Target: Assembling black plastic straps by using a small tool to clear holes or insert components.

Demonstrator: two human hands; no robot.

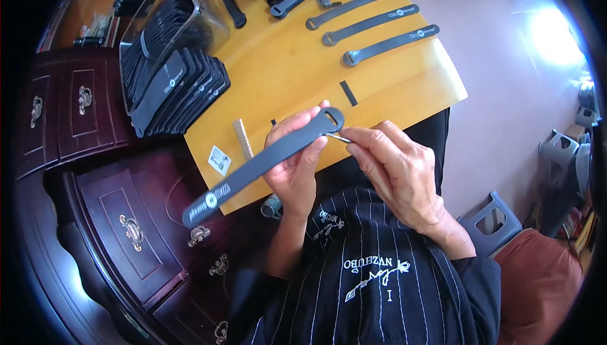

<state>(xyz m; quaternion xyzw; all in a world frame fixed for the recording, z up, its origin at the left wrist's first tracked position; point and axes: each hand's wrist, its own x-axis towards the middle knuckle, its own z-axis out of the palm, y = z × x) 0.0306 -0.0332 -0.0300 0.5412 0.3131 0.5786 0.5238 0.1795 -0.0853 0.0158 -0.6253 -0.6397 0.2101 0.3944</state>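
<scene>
1. a yellow wooden board (284,73) is laid over a dark wooden dresser (120,218).
2. a long dark strap (265,163) is gripped by the left hand (296,158), above the board's near edge.
3. a thin metal pin (338,137) is pinched in the right hand (395,171), at the strap's ring end.
4. three similar straps (379,25) are laid out farther back; a stack of straps (180,89) is at far left.

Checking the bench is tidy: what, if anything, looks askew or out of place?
Little stands out. A strip of black tape lies loose on the yellow board, and a white sticker sits tilted near its lower edge. The three straps lie in a neat row.

Bright daylight glares off the floor (556,35) at upper right; fisheye edges bend and darken, the centre sharp.
</scene>
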